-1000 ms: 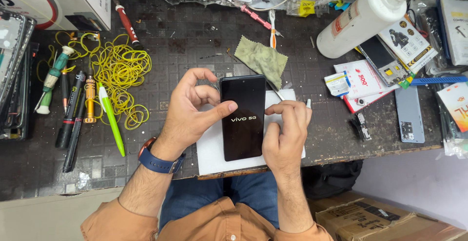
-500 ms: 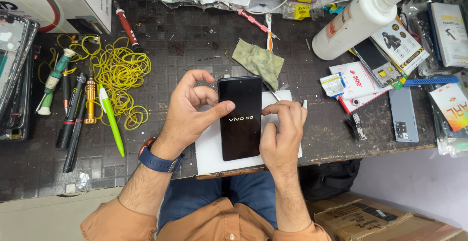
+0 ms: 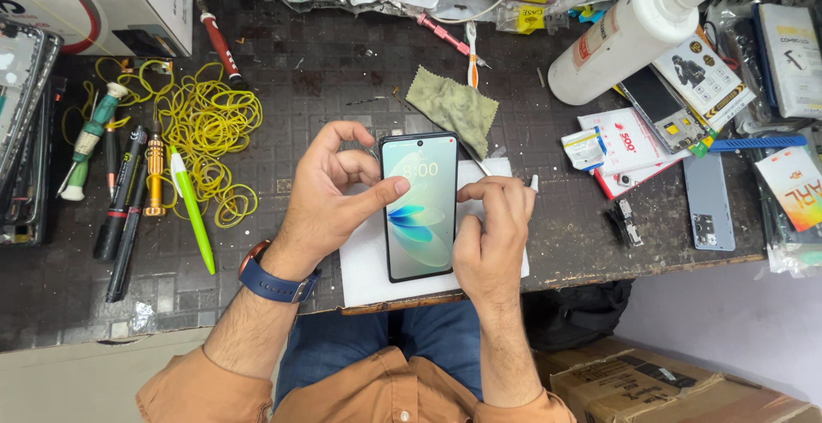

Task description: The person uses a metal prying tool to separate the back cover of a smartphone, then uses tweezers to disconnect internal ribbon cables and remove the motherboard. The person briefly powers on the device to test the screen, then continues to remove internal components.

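While the slim black smartphone with a lit screen (image 3: 419, 207) lies upright on a white rectangular sheet (image 3: 368, 260) at the near edge of the bench, both bare hands close in on it from either side. The left hand (image 3: 330, 196), with a dark blue wristwatch (image 3: 272, 279) on its wrist, curls over the phone's left edge, thumb stretched across the glass and touching the screen, index finger arched above the top corner. The right hand (image 3: 490, 239) rests against the phone's right edge with its fingers bent inward; its thumb lies along the side of the phone. Neither hand lifts the phone: they steady it flat against the sheet.

How the right fingertips meet the phone's edge is hidden behind the knuckles, and the lower right part of the white sheet is covered by that hand.

A dark, scuffed gridded work mat (image 3: 325, 72) covers the bench. Behind the phone lies a crumpled olive-green cloth (image 3: 452, 106). To the left sit a tangle of yellow rubber bands (image 3: 205, 123), a bright green pen (image 3: 193, 209) and several dark screwdrivers (image 3: 120, 200). At the far right a large white plastic bottle (image 3: 629, 38) lies tilted.
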